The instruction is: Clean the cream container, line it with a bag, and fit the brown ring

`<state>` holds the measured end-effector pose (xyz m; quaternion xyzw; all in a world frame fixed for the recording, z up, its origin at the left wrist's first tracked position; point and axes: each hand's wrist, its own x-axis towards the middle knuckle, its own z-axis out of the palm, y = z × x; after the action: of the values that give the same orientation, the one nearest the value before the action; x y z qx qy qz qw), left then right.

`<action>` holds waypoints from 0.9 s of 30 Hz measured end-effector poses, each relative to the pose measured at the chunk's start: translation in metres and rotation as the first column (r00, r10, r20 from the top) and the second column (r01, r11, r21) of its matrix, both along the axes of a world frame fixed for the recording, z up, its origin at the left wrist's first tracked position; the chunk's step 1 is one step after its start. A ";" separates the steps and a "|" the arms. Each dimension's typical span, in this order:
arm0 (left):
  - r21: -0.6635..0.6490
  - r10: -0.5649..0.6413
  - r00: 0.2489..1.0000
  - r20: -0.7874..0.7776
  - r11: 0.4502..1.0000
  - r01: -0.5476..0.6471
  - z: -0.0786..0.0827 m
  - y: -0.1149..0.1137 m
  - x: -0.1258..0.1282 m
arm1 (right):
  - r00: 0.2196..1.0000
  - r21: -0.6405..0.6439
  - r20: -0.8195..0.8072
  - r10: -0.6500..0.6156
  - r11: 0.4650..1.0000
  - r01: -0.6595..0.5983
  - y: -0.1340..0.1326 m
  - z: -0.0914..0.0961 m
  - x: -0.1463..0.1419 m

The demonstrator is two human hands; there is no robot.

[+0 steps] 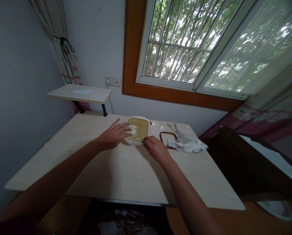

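A shallow rectangular container [137, 130] with a pale yellowish inside lies on the light wooden table [116, 169] near its far edge. My left hand [114, 134] rests flat against the container's left side, fingers spread and stretched out. My right hand [156, 147] sits at the container's near right corner with its fingers curled onto the rim. A dark red ring-shaped seal [165, 139] lies just right of my right hand. Beside it is a crumpled clear plastic bag [188, 143] with white contents.
A small raised shelf [80, 93] stands at the table's far left corner, with a wall socket [111, 80] behind it. A window [197, 45] fills the wall ahead. Dark furniture [246, 156] stands to the right of the table. Curtains hang at both sides.
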<state>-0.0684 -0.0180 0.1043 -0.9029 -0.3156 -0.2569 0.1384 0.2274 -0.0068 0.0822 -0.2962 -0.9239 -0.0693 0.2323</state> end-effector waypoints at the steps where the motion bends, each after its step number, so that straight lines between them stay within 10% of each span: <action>1: -0.003 0.045 0.994 0.097 0.999 -0.045 -0.002 0.000 0.000 | 1.000 0.003 -0.008 -0.008 1.000 0.008 0.000 -0.001 0.001; 5: -0.180 0.299 0.796 0.527 0.954 -0.239 -0.013 0.002 0.010 | 0.998 0.014 -0.050 -0.025 1.000 0.026 0.001 -0.008 0.002; 10: -0.538 0.505 0.593 0.627 0.831 -0.139 -0.026 0.008 0.032 | 0.998 0.015 -0.048 -0.032 0.999 0.033 0.004 -0.015 0.003; 21: -0.670 0.583 0.499 0.642 0.742 -0.005 -0.044 0.008 0.055 | 0.946 0.035 -0.266 -0.184 0.979 0.201 -0.031 0.010 0.000; 27: -0.692 0.562 0.540 0.626 0.720 0.054 -0.050 -0.003 0.073 | 0.865 -0.407 -0.415 -0.284 0.908 0.103 -0.017 0.010 -0.037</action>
<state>0.0043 -0.0205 0.0541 -0.6117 -0.5469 -0.4878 -0.2978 0.1907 -0.0237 0.0917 -0.4352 -0.8020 0.1564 0.3779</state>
